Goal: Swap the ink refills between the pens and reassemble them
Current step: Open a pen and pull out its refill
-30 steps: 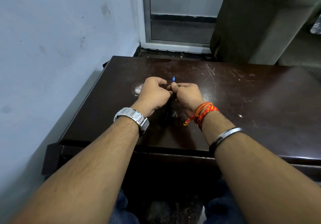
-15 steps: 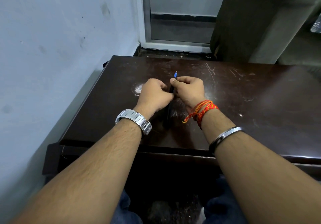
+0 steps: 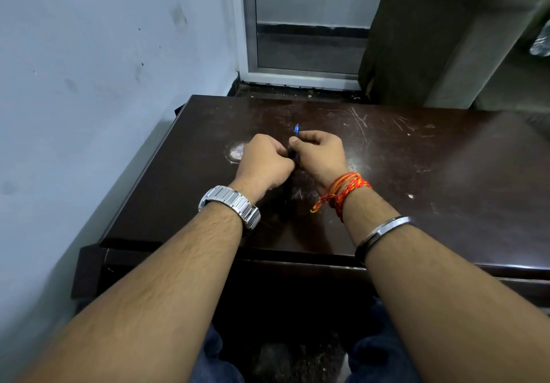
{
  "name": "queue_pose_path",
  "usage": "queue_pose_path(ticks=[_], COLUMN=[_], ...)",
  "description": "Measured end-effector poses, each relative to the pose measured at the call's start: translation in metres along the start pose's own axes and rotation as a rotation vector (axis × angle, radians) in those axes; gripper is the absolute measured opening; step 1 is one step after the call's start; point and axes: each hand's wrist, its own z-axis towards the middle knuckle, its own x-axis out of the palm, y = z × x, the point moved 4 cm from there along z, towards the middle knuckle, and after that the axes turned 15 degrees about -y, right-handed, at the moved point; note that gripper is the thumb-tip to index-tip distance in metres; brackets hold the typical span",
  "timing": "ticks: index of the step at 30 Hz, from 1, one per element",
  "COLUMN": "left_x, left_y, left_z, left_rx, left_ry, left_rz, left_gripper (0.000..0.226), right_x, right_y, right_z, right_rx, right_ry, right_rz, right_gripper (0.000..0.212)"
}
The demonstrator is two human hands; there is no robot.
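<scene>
My two hands meet over the middle of the dark wooden table (image 3: 416, 174). My left hand (image 3: 262, 159) is closed around a dark pen barrel (image 3: 292, 154), of which only a short piece shows between the hands. A dark length (image 3: 287, 196) runs toward me under the hands; it may be the barrel or its shadow. My right hand (image 3: 321, 152) pinches the front part of the pen, and its blue tip (image 3: 296, 129) pokes out beyond the fingers, pointing away from me. Whether that front part is the refill or the pen's nose is hidden by my fingers. No second pen is in sight.
A pale wall runs along the table's left side. Beyond the far edge is a metal-framed door (image 3: 306, 25), and a dark cabinet (image 3: 431, 34) stands at the back right. A whitish worn patch (image 3: 235, 151) marks the tabletop left of my hands.
My right hand has shifted a little away from me, carrying the blue tip farther up the table. My left hand has followed slightly and still grips the barrel.
</scene>
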Motion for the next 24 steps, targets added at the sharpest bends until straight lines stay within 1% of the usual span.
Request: queue_pose_path(ticks=[1, 3, 4, 6, 8, 10, 15, 16, 19, 24], left_x=[0.0006, 0.0009, 0.001, 0.0009, 0.0012, 0.0022, 0.003, 0.0029, 0.0022, 0.0024], left_y=[0.0004, 0.0008, 0.0009, 0.0011, 0.0016, 0.002, 0.0026, 0.0024, 0.0012, 0.0012], left_z=[0.0, 0.0003, 0.0007, 0.0012, 0.0017, 0.0021, 0.0027, 0.0026, 0.0015, 0.0022], left_rx=[-0.001, -0.007, -0.007, -0.006, -0.005, -0.001, -0.007, -0.009, 0.0, 0.004], left_ry=[0.001, 0.002, 0.002, -0.005, -0.012, -0.009, 0.002, 0.0, -0.011, 0.0], left_rz=[-0.001, -0.006, -0.005, 0.005, 0.0, -0.011, -0.014, -0.012, -0.003, 0.007], left_gripper=[0.014, 0.016, 0.018, 0.016, 0.013, 0.014, 0.02, 0.018, 0.012, 0.013], right_x=[0.0009, 0.0022, 0.002, 0.0007, 0.0001, -0.0007, -0.0001, 0.0, 0.0002, 0.002], right_y=[0.0009, 0.0014, 0.0015, 0.0018, 0.0008, 0.0003, 0.0018, 0.0009, -0.0004, -0.0005], right_z=[0.0001, 0.0011, 0.0012, 0.0006, -0.0008, -0.0004, 0.001, 0.0013, -0.0005, 0.0033], right_rx=[0.012, 0.051, 0.06, 0.046, 0.042, 0.037, 0.057, 0.052, 0.014, 0.037], right_ry=[0.01, 0.022, 0.012, 0.003, 0.006, 0.001, -0.009, -0.014, -0.025, -0.027], right_rz=[0.007, 0.03, 0.043, 0.04, 0.027, 0.019, 0.032, 0.022, -0.006, 0.006], right_gripper=[0.007, 0.024, 0.024, 0.009, 0.024, 0.03, 0.017, 0.016, 0.025, 0.015])
